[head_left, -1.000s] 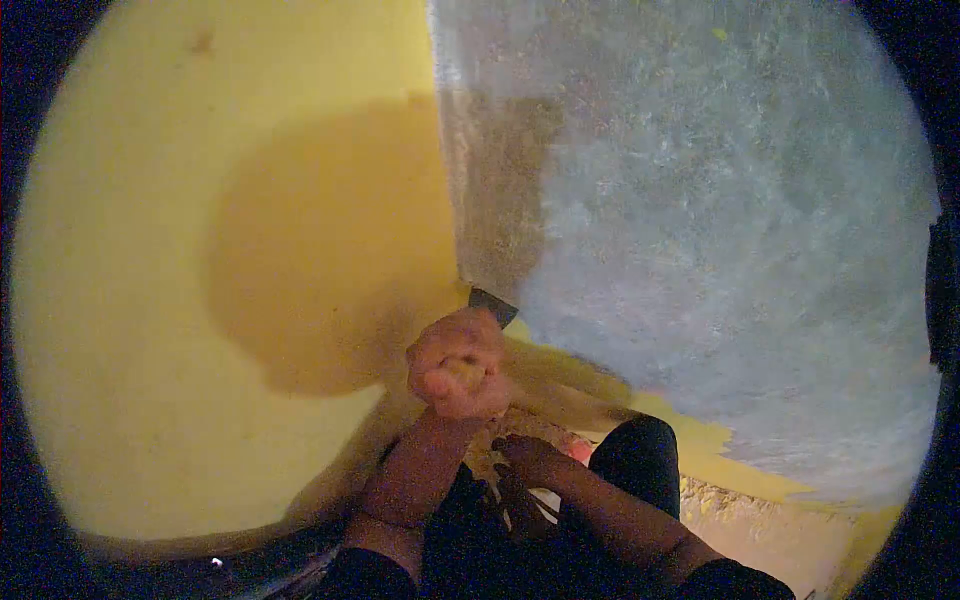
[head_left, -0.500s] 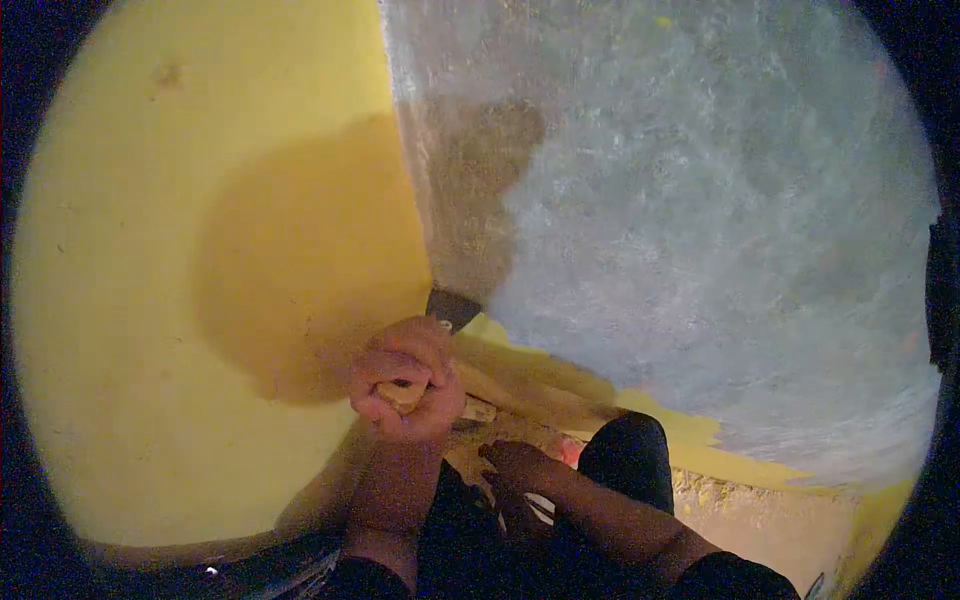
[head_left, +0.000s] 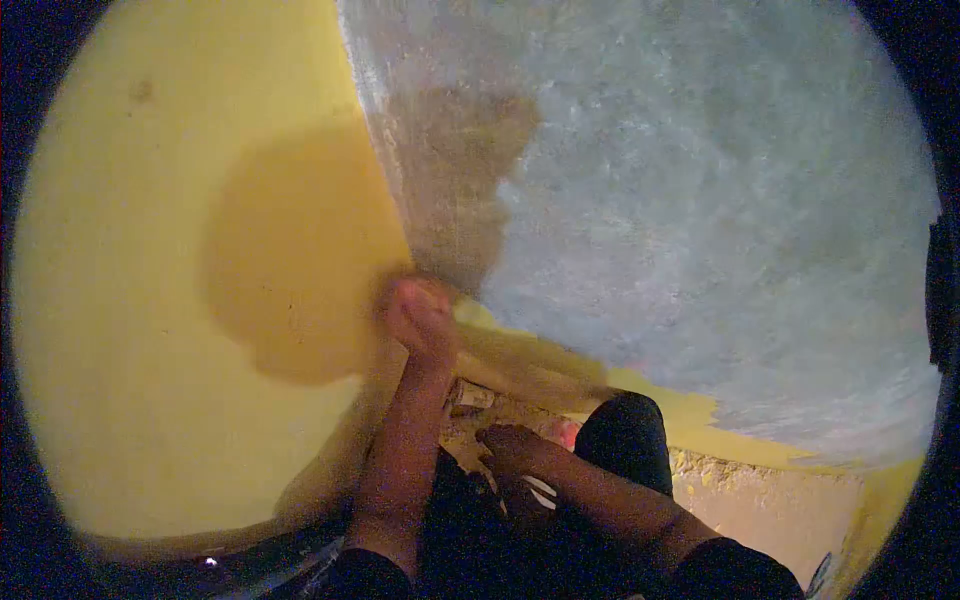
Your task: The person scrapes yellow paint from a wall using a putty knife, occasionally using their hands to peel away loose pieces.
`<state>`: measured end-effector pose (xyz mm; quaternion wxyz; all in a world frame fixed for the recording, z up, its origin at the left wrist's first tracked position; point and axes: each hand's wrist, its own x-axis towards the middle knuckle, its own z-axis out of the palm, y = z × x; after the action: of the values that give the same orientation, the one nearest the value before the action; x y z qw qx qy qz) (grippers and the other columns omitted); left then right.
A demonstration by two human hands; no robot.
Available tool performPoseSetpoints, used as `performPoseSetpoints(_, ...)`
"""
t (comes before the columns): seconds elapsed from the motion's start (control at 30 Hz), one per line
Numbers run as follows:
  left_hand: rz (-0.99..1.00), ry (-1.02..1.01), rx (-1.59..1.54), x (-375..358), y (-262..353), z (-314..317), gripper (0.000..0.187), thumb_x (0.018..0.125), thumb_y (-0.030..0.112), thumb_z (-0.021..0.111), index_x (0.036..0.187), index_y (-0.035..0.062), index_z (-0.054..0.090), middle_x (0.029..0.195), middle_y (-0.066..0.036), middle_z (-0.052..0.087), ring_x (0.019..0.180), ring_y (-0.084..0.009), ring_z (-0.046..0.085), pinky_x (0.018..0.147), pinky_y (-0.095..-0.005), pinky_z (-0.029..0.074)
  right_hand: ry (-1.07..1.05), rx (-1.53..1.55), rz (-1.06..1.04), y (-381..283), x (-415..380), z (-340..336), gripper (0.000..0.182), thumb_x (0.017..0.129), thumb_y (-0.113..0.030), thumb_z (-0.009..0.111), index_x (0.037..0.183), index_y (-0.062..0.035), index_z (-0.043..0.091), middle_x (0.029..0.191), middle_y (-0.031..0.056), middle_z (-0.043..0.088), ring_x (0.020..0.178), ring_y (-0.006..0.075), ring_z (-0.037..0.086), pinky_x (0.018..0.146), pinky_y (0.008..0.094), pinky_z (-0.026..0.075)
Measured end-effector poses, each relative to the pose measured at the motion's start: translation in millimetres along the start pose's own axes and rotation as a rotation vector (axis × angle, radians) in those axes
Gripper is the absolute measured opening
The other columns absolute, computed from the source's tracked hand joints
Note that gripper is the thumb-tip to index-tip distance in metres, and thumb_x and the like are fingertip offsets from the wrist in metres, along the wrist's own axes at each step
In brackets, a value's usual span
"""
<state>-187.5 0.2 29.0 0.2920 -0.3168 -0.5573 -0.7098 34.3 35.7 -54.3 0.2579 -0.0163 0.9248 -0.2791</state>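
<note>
Grey wall (head_left: 700,200) fills the right of our view, meeting the yellow wall (head_left: 120,320) along a slanting seam (head_left: 376,140). Our left hand (head_left: 421,308) has risen to the lower end of that seam, and the dark blade that poked out past it half a second ago is out of sight; we judge that the work now centres there. That hand looks bunched, but blur keeps us from telling what it holds. Our right hand (head_left: 515,448) is lower, near our dark-clad knee (head_left: 625,435), its grip unclear too. A small pale block (head_left: 472,398) and something red (head_left: 567,433) show near it. Our rounded shadow (head_left: 300,260) dims the seam, and the knee partly blocks the low pale strip (head_left: 770,505).
</note>
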Motion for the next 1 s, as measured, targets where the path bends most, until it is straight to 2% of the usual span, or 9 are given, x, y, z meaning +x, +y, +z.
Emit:
performPoseSetpoints(0.03,-0.217,-0.010,-0.142,-20,-16,4,0.047,0.103,0.048,0.045,0.085,0.0067,0.057,0.058,-0.006,0.051,0.044,-0.0180,0.043,0.046,-0.0357,0.037,0.025,-0.002,-0.025,1,-2,-2,0.050,0.095,-0.033,0.064,0.135,-0.0043,0.058,0.125,0.0260,0.065,0.116,0.0433,0.064,0.098,0.0540,0.052)
performPoseSetpoints(0.13,0.107,-0.179,-0.301,22,63,-4,0.046,0.102,0.049,0.047,0.084,0.0073,0.055,0.060,-0.007,0.052,0.047,-0.0182,0.044,0.047,-0.0362,0.038,0.136,-0.046,-0.084,29,15,11,0.051,0.094,-0.032,0.064,0.136,-0.0040,0.056,0.122,0.0264,0.066,0.114,0.0443,0.064,0.098,0.0548,0.052)
performPoseSetpoints(0.23,0.080,0.130,-0.674,52,112,4,0.047,0.100,0.051,0.050,0.082,0.0078,0.054,0.060,-0.008,0.052,0.049,-0.0188,0.046,0.048,-0.0359,0.039,0.232,-0.079,-0.141,41,14,51,0.053,0.094,-0.033,0.065,0.137,-0.0040,0.055,0.121,0.0265,0.066,0.114,0.0452,0.064,0.098,0.0553,0.052)
performPoseSetpoints(0.3,0.086,0.082,-0.737,68,109,-1,0.048,0.100,0.052,0.050,0.081,0.0080,0.054,0.060,-0.008,0.052,0.050,-0.0190,0.046,0.048,-0.0353,0.039,0.296,-0.096,-0.165,32,13,34,0.054,0.094,-0.033,0.065,0.137,-0.0040,0.054,0.121,0.0263,0.066,0.113,0.0452,0.064,0.097,0.0555,0.052)
performPoseSetpoints(0.33,0.079,0.035,-0.802,72,108,-4,0.050,0.100,0.054,0.050,0.080,0.0082,0.054,0.060,-0.008,0.052,0.051,-0.0191,0.047,0.049,-0.0347,0.039,0.105,-0.056,-0.074,7,2,0,0.054,0.094,-0.033,0.065,0.137,-0.0039,0.054,0.121,0.0261,0.065,0.114,0.0450,0.064,0.096,0.0555,0.052)
performPoseSetpoints(0.4,0.077,0.029,-0.770,70,108,-2,0.049,0.100,0.053,0.051,0.080,0.0078,0.055,0.059,-0.008,0.052,0.051,-0.0192,0.047,0.049,-0.0345,0.039,-0.093,-0.009,0.022,-7,-8,-18,0.054,0.094,-0.033,0.065,0.137,-0.0037,0.054,0.122,0.0258,0.064,0.114,0.0448,0.064,0.096,0.0556,0.052)
performPoseSetpoints(0.57,0.167,-0.040,-0.707,59,102,10,0.049,0.099,0.050,0.053,0.080,0.0053,0.057,0.059,-0.009,0.053,0.051,-0.0192,0.049,0.048,-0.0329,0.038,0.092,-0.058,-0.048,-6,-17,-11,0.054,0.093,-0.034,0.066,0.136,-0.0043,0.054,0.119,0.0246,0.064,0.111,0.0447,0.065,0.093,0.0548,0.054)
performPoseSetpoints(0.87,0.145,0.015,-0.487,59,104,10,0.046,0.102,0.044,0.052,0.080,0.0045,0.061,0.058,-0.008,0.051,0.049,-0.0183,0.047,0.046,-0.0323,0.036,0.054,-0.055,-0.014,15,2,9,0.052,0.091,-0.032,0.066,0.134,-0.0049,0.056,0.123,0.0232,0.066,0.113,0.0430,0.065,0.095,0.0542,0.054)
performPoseSetpoints(1.0,-0.357,-0.122,-0.095,33,78,1,0.042,0.101,0.042,0.052,0.076,0.0096,0.054,0.058,-0.006,0.048,0.048,-0.0172,0.045,0.044,-0.0313,0.034,0.108,-0.093,-0.029,25,4,28,0.050,0.092,-0.033,0.065,0.133,-0.0048,0.057,0.126,0.0234,0.065,0.113,0.0428,0.065,0.097,0.0535,0.053)
